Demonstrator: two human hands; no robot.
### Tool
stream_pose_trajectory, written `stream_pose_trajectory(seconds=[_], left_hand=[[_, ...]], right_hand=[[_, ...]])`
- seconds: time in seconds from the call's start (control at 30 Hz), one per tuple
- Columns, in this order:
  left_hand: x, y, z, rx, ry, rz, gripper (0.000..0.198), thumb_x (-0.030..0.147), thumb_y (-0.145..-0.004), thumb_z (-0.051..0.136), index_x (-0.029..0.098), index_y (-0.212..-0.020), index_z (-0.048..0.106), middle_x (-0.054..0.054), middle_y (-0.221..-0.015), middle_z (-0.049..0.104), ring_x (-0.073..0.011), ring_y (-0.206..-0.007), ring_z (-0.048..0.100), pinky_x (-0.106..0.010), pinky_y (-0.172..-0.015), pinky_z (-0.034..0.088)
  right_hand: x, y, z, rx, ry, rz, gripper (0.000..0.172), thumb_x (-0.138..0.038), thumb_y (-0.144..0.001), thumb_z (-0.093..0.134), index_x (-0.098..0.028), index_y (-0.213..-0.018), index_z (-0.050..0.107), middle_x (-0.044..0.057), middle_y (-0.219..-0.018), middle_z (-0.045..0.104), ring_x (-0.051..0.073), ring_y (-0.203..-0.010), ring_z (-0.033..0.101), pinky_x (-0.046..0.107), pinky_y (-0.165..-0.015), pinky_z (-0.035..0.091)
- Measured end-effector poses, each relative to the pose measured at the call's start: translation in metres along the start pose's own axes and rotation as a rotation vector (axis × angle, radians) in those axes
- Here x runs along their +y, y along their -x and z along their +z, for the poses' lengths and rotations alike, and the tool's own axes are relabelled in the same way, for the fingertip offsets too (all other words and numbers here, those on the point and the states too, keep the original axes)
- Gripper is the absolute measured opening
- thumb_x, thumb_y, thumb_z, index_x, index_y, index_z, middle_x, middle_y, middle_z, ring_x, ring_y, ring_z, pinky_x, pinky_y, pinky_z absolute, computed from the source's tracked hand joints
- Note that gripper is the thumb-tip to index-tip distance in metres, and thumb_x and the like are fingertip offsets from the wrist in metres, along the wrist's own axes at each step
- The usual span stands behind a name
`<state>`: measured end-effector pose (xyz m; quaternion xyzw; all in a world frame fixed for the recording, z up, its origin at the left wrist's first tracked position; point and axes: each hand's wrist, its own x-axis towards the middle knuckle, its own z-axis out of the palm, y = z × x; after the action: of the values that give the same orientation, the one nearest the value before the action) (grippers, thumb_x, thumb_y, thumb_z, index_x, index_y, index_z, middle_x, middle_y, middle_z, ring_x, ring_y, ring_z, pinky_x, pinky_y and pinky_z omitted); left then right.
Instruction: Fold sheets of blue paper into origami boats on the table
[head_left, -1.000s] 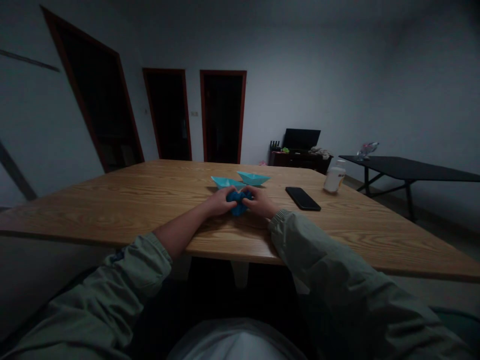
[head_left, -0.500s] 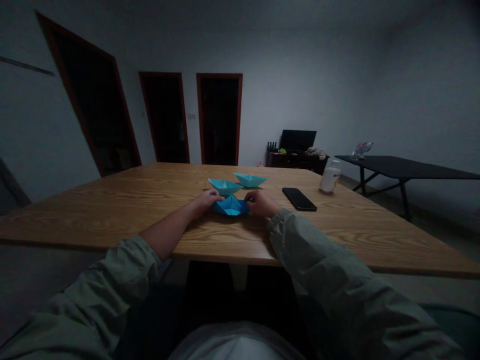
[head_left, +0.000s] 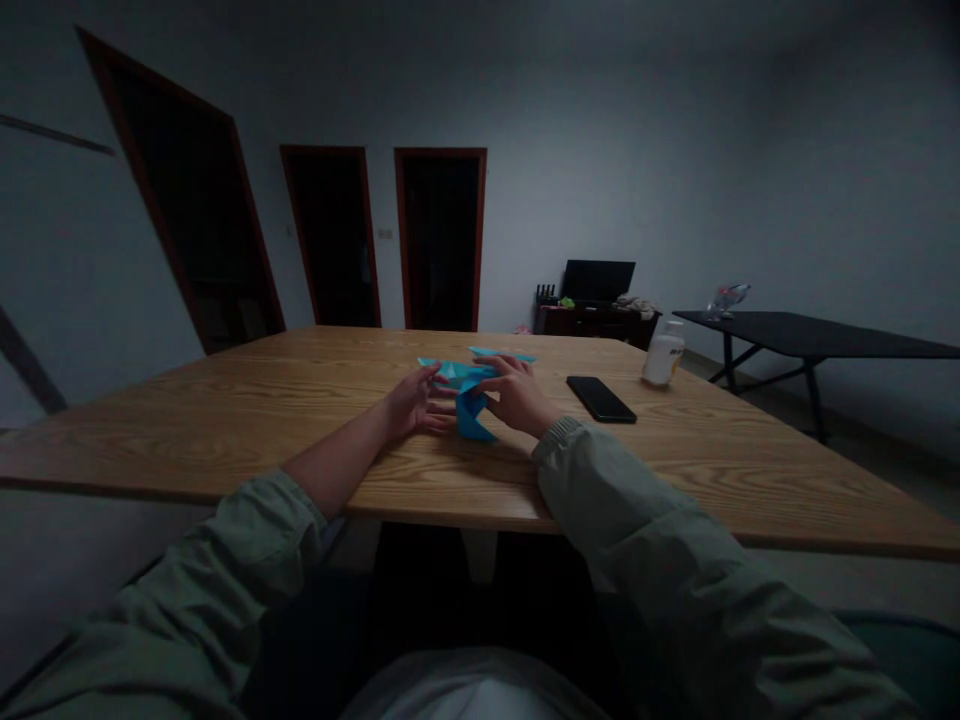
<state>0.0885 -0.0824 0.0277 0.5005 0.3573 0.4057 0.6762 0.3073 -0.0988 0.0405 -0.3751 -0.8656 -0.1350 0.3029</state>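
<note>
My right hand (head_left: pixel 519 396) grips a blue paper boat (head_left: pixel 472 417) by its upper side. The boat is turned on end, tilted just above or touching the wooden table. Left of it is my left hand (head_left: pixel 411 404), open with its fingers apart and the fingertips close to the paper; whether they touch it I cannot tell. Behind the hands sit two lighter turquoise paper boats. The nearer turquoise boat (head_left: pixel 448 370) is partly covered by my fingers and the blue boat, and my right hand hides much of the farther turquoise boat (head_left: pixel 484 352).
A black phone (head_left: pixel 601 399) lies on the wooden table (head_left: pixel 247 420) right of my right hand. Beyond it stands a white bottle (head_left: pixel 664 354). Farther back are a dark cabinet with a monitor (head_left: pixel 598 280) and a black table (head_left: pixel 817 333).
The blue boat was flat with both hands at its ends. Now it is turned on end in my right hand, and my left hand has let go and spread its fingers.
</note>
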Motion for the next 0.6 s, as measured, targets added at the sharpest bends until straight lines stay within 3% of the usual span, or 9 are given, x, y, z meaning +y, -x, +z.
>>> stream_pose_trajectory(seconds=[0.07,0.17,0.27,0.43,0.6], left_hand=[[0.000,0.005,0.007,-0.070,-0.009,-0.026,0.054,0.064,-0.075,0.060,0.021,-0.108,0.055,-0.009,-0.097,0.064,-0.0279,-0.080,0.067,-0.043,-0.062,0.056],[-0.006,0.008,0.019,-0.089,-0.074,0.025,0.054,0.052,-0.075,0.067,0.025,-0.121,0.054,-0.008,-0.101,0.066,-0.0268,-0.085,0.066,-0.042,-0.066,0.057],[-0.010,0.003,0.026,-0.004,-0.130,0.058,0.047,0.036,-0.076,0.068,0.026,-0.121,0.056,-0.007,-0.100,0.066,-0.0242,-0.083,0.066,-0.041,-0.067,0.058],[-0.011,-0.012,0.020,0.189,-0.071,0.060,0.025,0.032,-0.084,0.055,0.020,-0.106,0.059,-0.008,-0.091,0.067,-0.0233,-0.073,0.067,-0.042,-0.065,0.057],[-0.011,-0.020,0.016,0.202,0.070,0.166,0.026,0.030,-0.089,0.047,0.015,-0.105,0.060,-0.011,-0.095,0.069,-0.0218,-0.079,0.068,-0.036,-0.070,0.055]], right_hand=[[-0.003,-0.001,0.001,0.042,0.004,-0.040,0.016,-0.021,-0.081,0.065,-0.029,-0.089,0.076,0.002,-0.140,0.050,0.030,-0.127,0.036,0.050,-0.101,0.028],[-0.008,-0.002,0.004,0.068,0.036,-0.074,0.020,-0.019,-0.081,0.063,-0.029,-0.092,0.076,0.002,-0.144,0.046,0.031,-0.129,0.033,0.050,-0.103,0.026],[-0.011,-0.001,0.003,0.082,0.083,-0.052,0.023,-0.018,-0.082,0.060,-0.028,-0.094,0.076,0.001,-0.150,0.039,0.032,-0.127,0.033,0.050,-0.102,0.027],[-0.015,0.004,-0.004,0.140,0.160,0.002,0.027,-0.020,-0.080,0.061,-0.030,-0.101,0.075,0.001,-0.152,0.033,0.034,-0.126,0.032,0.051,-0.101,0.026],[-0.015,0.008,-0.003,0.179,0.149,-0.016,0.036,-0.040,-0.083,0.061,-0.027,-0.117,0.068,0.010,-0.142,0.042,0.033,-0.118,0.038,0.048,-0.098,0.029]])
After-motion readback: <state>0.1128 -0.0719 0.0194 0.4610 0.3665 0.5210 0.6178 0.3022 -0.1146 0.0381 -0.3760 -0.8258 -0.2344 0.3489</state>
